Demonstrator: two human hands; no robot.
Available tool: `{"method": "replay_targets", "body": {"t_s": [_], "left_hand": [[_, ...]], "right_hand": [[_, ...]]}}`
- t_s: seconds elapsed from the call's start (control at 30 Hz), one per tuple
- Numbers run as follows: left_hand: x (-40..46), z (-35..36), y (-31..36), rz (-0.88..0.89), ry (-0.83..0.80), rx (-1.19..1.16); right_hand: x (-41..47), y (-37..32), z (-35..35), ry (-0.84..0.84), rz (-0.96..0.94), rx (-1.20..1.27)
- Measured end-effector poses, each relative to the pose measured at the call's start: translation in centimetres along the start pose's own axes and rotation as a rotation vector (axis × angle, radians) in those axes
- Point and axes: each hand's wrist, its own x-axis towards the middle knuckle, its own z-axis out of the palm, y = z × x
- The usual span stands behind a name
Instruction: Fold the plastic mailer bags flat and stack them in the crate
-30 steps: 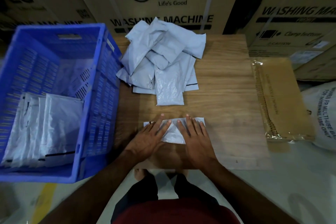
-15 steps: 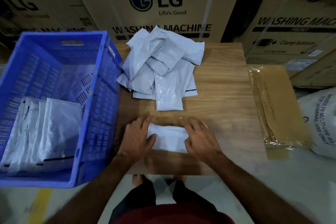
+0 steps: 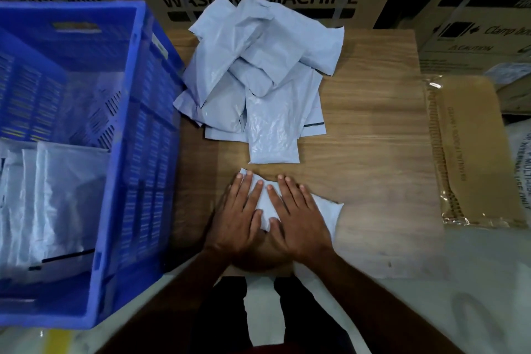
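Low in the middle of the frame, I saw both hands lying flat on one pale mailer bag (image 3: 326, 211) on the wooden table (image 3: 373, 152). The left hand (image 3: 240, 220) and right hand (image 3: 298, 218) sat side by side, thumbs nearly meeting, fingers straight and slightly spread, palms pressing down rather than gripping. The bag's right end stuck out past the right hand.

My worry was that the slick plastic would spring open once the pressure lifted, or slide on the smooth wood and lose its crease. Trapped air could also puff it up.

Above the hands, in the upper middle, lay a loose pile of unfolded mailers (image 3: 258, 72), its nearest bag close to the fingertips. The blue crate (image 3: 138, 152) filled the left side, with flattened bags (image 3: 57, 204) already lying inside.
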Motion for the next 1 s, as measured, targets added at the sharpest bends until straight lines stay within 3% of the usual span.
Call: {"method": "replay_targets", "body": {"t_s": [0.17, 0.33, 0.4, 0.57, 0.67, 1.0], "left_hand": [[0.0, 0.5, 0.2, -0.013, 0.014, 0.024], [-1.5, 0.0, 2.6, -0.193, 0.051, 0.102], [-1.8, 0.0, 4.1, -0.239, 0.110, 0.111], [1.2, 0.5, 5.2, -0.049, 0.046, 0.077], [1.8, 1.7, 4.3, -0.028, -0.027, 0.103], [2.0, 2.1, 4.4, -0.018, -0.021, 0.128]], "right_hand": [[0.1, 0.2, 0.6, 0.011, -0.018, -0.001], [0.6, 0.8, -0.8, -0.034, -0.134, 0.001], [0.3, 1.4, -1.9, 0.019, -0.135, 0.022], [-1.9, 3.2, -3.6, 0.112, 0.232, 0.065], [-2.4, 4.2, -2.4, 0.076, 0.213, 0.100], [-2.3, 4.8, -1.2, 0.061, 0.175, 0.038]]}}
